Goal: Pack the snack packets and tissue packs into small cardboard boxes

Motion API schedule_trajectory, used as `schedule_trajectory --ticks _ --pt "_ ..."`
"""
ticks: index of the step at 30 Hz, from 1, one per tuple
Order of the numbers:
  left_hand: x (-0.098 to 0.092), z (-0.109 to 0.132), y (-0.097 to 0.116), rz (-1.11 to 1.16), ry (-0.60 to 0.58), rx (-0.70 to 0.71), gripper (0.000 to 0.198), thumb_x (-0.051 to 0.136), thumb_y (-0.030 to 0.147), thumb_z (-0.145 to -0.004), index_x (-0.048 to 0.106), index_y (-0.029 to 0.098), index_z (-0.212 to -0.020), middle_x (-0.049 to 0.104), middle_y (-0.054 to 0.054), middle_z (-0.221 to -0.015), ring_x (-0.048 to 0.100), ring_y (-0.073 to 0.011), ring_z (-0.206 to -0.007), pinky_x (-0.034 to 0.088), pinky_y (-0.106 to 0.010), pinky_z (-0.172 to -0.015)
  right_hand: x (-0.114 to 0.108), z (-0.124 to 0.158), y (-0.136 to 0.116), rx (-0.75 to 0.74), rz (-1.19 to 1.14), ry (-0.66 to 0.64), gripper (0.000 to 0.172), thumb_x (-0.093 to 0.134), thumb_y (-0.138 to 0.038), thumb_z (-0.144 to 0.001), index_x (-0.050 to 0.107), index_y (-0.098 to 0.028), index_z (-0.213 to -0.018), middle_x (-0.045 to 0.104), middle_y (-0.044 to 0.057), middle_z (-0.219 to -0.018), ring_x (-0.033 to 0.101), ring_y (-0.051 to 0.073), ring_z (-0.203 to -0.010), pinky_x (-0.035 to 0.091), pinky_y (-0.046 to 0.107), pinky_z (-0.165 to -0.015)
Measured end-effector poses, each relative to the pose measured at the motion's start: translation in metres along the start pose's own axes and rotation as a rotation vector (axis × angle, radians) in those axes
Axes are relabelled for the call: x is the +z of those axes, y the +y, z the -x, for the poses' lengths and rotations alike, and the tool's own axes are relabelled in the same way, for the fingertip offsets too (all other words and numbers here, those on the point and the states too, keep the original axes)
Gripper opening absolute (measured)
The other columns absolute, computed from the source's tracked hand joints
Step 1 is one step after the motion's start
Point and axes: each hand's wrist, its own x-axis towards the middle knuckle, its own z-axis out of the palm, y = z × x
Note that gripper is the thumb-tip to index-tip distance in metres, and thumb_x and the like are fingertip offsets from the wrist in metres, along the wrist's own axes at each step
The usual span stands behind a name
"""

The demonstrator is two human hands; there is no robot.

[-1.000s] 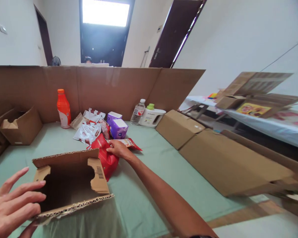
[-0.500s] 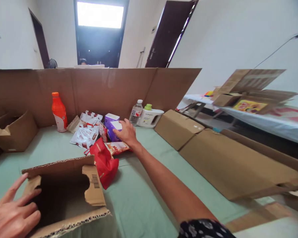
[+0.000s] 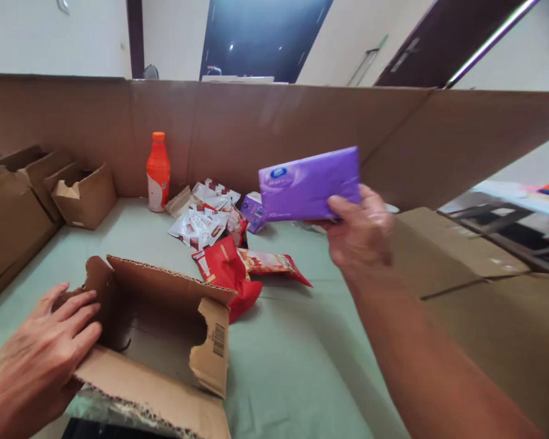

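My right hand (image 3: pixel 359 228) grips a purple tissue pack (image 3: pixel 308 183) by its right end, thumb on the front face, raised above the table. With its fingers hooked over the left wall, my left hand (image 3: pixel 50 347) holds an open-topped cardboard box (image 3: pixel 165 271). Inside, the box shows a bare bottom with a small dark mark. Just beyond it lie a crumpled red bag (image 3: pixel 226 274) and a red-and-white snack packet (image 3: pixel 274 263). Farther back are white snack packets (image 3: pixel 199 225) and another purple pack (image 3: pixel 252 210), partly hidden.
An orange bottle (image 3: pixel 158 174) stands upright by the tall cardboard barrier (image 3: pixel 238 128) at the back. Smaller cardboard boxes (image 3: pixel 85 198) sit on the left. Along the right runs a low cardboard wall (image 3: pixel 457 244). Pale green cloth (image 3: pixel 297 360) covers the table.
My right hand has lifted the purple tissue pack off the pile, up and toward me. My left hand's fingers have closed over the box wall. The view has turned and tilted down.
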Motion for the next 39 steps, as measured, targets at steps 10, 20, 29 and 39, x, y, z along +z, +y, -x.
schedule_trajectory --ticks 10,20,29,39 --pt "0.006 -0.008 0.025 0.130 0.108 -0.209 0.019 0.057 0.005 -0.062 0.059 0.020 -0.073 0.069 -0.008 -0.079 0.065 -0.0289 -0.078 0.056 -0.043 -0.070 0.063 0.148 -0.128 -0.359 0.312 -0.901 0.071 0.073 -0.038 -0.075 0.056 -0.031 -0.144 0.070 0.006 -0.125 0.068 0.030 -0.103 0.059 0.045 -0.086" --pt "0.021 -0.003 0.022 0.116 0.166 -0.197 0.013 0.059 0.007 -0.070 0.061 0.018 -0.074 0.071 -0.010 -0.080 0.067 -0.0306 -0.083 0.057 -0.046 -0.075 0.122 0.181 -0.099 -0.221 0.602 -1.221 0.083 0.075 -0.052 -0.081 0.046 -0.017 -0.150 0.063 0.019 -0.138 0.064 0.036 -0.122 0.053 0.044 -0.093" --pt "0.035 0.002 0.024 0.170 0.185 -0.238 0.015 0.060 0.010 -0.069 0.060 0.020 -0.080 0.075 -0.011 -0.092 0.067 -0.0318 -0.094 0.057 -0.049 -0.087 0.160 0.174 -0.116 -0.316 0.951 -1.415 0.062 0.073 -0.052 -0.081 0.064 -0.013 -0.128 0.076 0.020 -0.116 0.073 0.037 -0.103 0.054 0.041 -0.080" --pt "0.017 -0.005 0.020 0.057 0.234 -0.150 0.026 0.050 0.003 -0.066 0.066 0.012 -0.083 0.075 -0.023 -0.109 0.071 -0.0384 -0.105 0.063 -0.051 -0.085 0.146 0.175 -0.126 -0.138 0.929 -1.216 0.050 0.067 -0.040 -0.085 0.059 -0.008 -0.123 0.075 0.023 -0.113 0.072 0.038 -0.106 0.054 0.042 -0.083"
